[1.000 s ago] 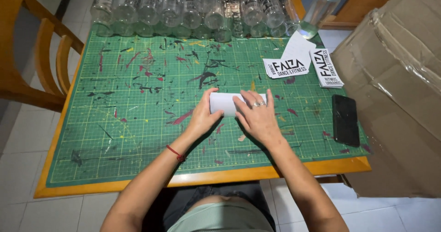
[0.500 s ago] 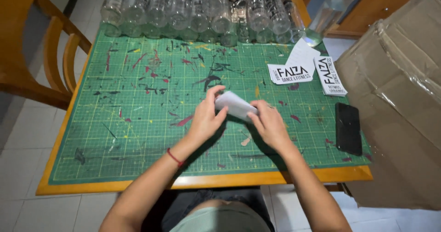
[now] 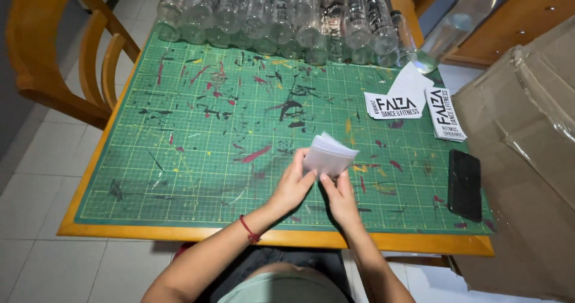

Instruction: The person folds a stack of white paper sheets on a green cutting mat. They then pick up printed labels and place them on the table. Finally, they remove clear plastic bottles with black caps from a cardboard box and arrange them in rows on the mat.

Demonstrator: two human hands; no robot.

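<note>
Above the mat's near middle: paper stack (image 3: 328, 154), tilted, lifted off the mat (image 3: 197, 159) | left hand (image 3: 293, 186) clasps its near-left edge | right hand (image 3: 340, 196) pinches its underside | phone (image 3: 465, 184) right, apart | printed stickers (image 3: 413, 106) beyond | bottles (image 3: 281, 15) along far edge.

I see a green paint-stained cutting mat (image 3: 197, 153) on a wooden table (image 3: 179, 234), with clear glass bottles (image 3: 281, 15) ranked along its far edge. A flat black phone (image 3: 465, 184) lies at the right, near white printed stickers (image 3: 392, 105).
</note>
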